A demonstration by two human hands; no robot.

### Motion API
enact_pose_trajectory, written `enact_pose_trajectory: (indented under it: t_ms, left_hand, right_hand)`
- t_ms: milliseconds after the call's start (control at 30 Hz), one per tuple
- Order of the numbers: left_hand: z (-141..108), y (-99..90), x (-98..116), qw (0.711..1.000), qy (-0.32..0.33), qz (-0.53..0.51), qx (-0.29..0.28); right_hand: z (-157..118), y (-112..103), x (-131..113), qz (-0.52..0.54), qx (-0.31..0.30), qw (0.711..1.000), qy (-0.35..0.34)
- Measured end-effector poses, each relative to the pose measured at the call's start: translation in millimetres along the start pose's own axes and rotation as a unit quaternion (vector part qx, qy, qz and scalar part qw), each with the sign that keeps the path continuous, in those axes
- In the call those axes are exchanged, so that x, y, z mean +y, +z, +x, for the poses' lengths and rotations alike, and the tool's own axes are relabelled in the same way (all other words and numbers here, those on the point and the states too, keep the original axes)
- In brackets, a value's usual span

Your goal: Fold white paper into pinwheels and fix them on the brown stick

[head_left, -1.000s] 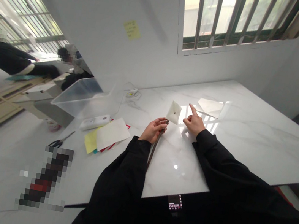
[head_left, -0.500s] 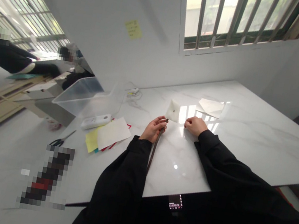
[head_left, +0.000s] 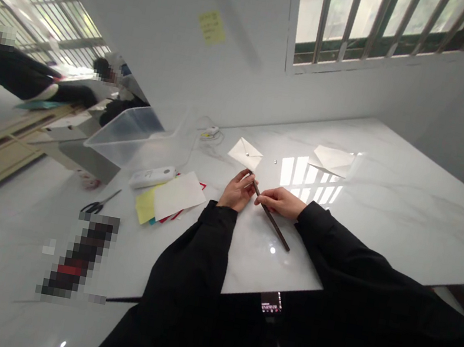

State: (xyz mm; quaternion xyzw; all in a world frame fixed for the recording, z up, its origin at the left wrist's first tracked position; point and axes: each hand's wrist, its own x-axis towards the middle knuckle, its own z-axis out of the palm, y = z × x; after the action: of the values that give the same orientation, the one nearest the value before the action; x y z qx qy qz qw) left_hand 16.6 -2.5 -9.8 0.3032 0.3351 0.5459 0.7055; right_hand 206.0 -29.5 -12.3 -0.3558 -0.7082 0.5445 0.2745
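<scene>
Left hand (head_left: 236, 192): my fingers close around the upper end of a dark slender rod (head_left: 271, 217).
Right hand (head_left: 281, 202): pinching the same rod just below, close beside my left hand.
Rod: slanting across the middle of the white marble worktop (head_left: 407, 198).
Folded white paper (head_left: 245, 153): lying just beyond my hands, untouched, toward the far edge.

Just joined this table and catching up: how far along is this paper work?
Done, it seems: a white paper lies folded to a point, with a second folded sheet beyond it. In hand: a dark rod, held by the left hand and right hand. Left: yellow and white sheets and scissors lie aside.
</scene>
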Motion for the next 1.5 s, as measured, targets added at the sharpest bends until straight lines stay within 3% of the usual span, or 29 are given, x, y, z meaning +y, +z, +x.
enact_pose_trajectory:
  t_ms: [167, 367, 767, 867, 967, 1167, 1300, 1500]
  left_hand:
    - [2.6, 0.1, 4.2, 0.999, 0.007, -0.023, 0.027]
    - [9.4, -8.2, 11.4, 0.991, 0.048, -0.063, 0.109]
    - [11.7, -14.8, 8.9, 0.993, 0.083, -0.042, 0.073]
    - [12.1, -14.1, 8.9, 0.992, 0.077, -0.049, 0.084]
    - [12.6, -12.9, 8.5, 0.993, 0.068, -0.046, 0.091]
    - [12.6, -8.4, 7.3, 0.994, 0.054, -0.044, 0.087]
    - [10.5, -4.4, 5.7, 0.996, 0.046, -0.025, 0.075]
    - [5.0, 0.2, 2.9, 0.999, 0.026, -0.002, 0.047]
  right_hand:
    - [-0.3, -3.2, -4.1, 0.057, 0.013, 0.998, 0.020]
    - [-7.9, -6.3, -16.7, 0.093, -0.067, 0.990, 0.083]
    - [-7.5, -10.5, -13.2, 0.116, -0.134, 0.981, 0.084]
    - [-7.2, -10.3, -13.0, 0.132, -0.099, 0.982, 0.090]
    - [-5.9, -8.0, -11.8, 0.196, -0.024, 0.975, 0.107]
    - [1.9, -4.4, -7.9, 0.373, 0.122, 0.909, 0.141]
    - [12.1, -8.7, -9.9, 0.450, 0.132, 0.869, 0.156]
    - [28.8, -10.4, -12.8, 0.473, 0.093, 0.863, 0.151]
